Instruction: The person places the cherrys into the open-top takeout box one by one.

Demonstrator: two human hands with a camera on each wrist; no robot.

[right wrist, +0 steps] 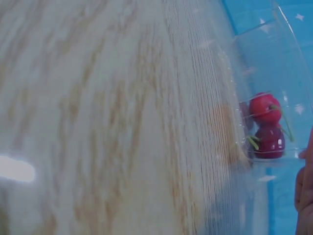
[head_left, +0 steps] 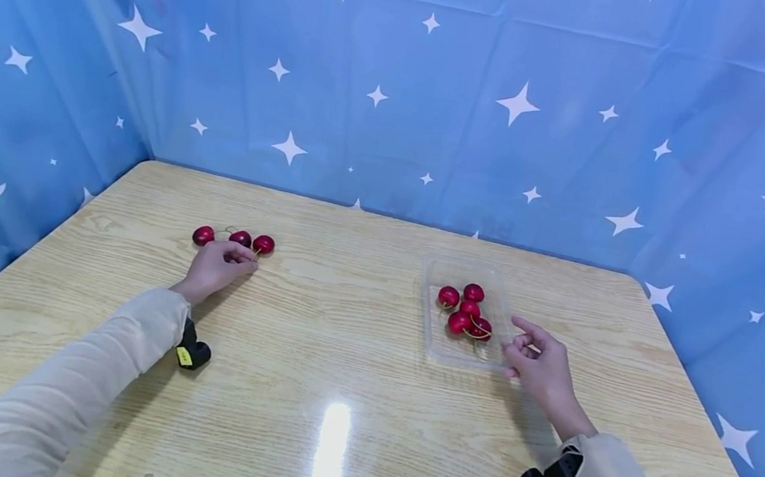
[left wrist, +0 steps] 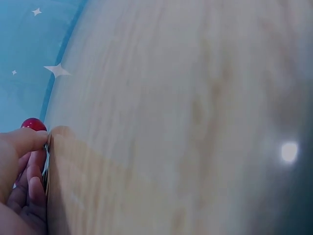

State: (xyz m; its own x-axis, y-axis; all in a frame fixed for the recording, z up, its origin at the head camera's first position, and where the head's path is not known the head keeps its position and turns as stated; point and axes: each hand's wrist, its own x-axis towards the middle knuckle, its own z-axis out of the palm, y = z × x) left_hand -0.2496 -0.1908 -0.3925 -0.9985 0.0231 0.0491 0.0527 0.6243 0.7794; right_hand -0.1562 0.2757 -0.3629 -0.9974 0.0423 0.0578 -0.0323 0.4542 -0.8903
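Note:
Three red cherries lie in a row at the table's far left: one at the left end (head_left: 204,235), a middle cherry (head_left: 241,238) and a right-end cherry (head_left: 264,245). My left hand (head_left: 215,269) pinches the stem of the right-end cherry between thumb and fingertips. In the left wrist view that cherry (left wrist: 34,124) shows just beyond the fingertips. A clear plastic container (head_left: 436,352) holds several cherries (head_left: 460,323) with greenish stems. At its right side, my right hand (head_left: 543,368) grips the rim with curled fingers. Only part of that hand (right wrist: 305,188) enters the right wrist view.
The light wood table (head_left: 309,358) has a bright light reflection (head_left: 329,457) near its front. A blue curtain (head_left: 399,112) with white stars hangs behind the table and along both sides.

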